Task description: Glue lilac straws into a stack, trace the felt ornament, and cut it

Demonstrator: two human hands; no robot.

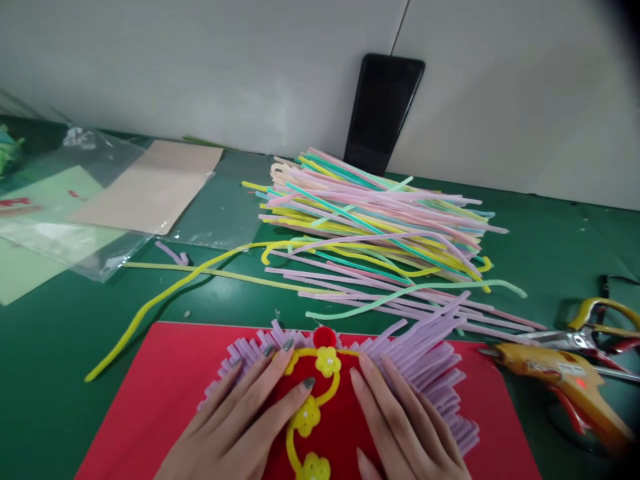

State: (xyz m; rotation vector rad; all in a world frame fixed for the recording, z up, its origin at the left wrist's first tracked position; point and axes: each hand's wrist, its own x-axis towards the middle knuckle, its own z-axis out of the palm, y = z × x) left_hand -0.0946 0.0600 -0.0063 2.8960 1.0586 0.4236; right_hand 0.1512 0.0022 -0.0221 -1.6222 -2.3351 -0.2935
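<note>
A dark red fuzzy piece (337, 420) lies near the bottom centre, cut off by the lower edge of the view. A yellow pipe cleaner vine (290, 445) curves down it, with yellow flowers (328, 361) that have pale centres. At its top is a small round red part (325, 338). Cut lilac pipe cleaners (443, 367) fan out around the edge. My left hand (235, 420) rests flat on the left side, its thumb by the middle flower. Fingers stretched out, my right hand (407, 423) presses on the right side. Neither hand grips anything.
Under the piece is a red board (125, 427) on the green table. A pile of coloured pipe cleaners (370, 207) lies behind. At right are an orange glue gun (555, 373) and scissors (575, 339). A phone (384, 113) leans on the wall; a plastic bag (105, 257) lies left.
</note>
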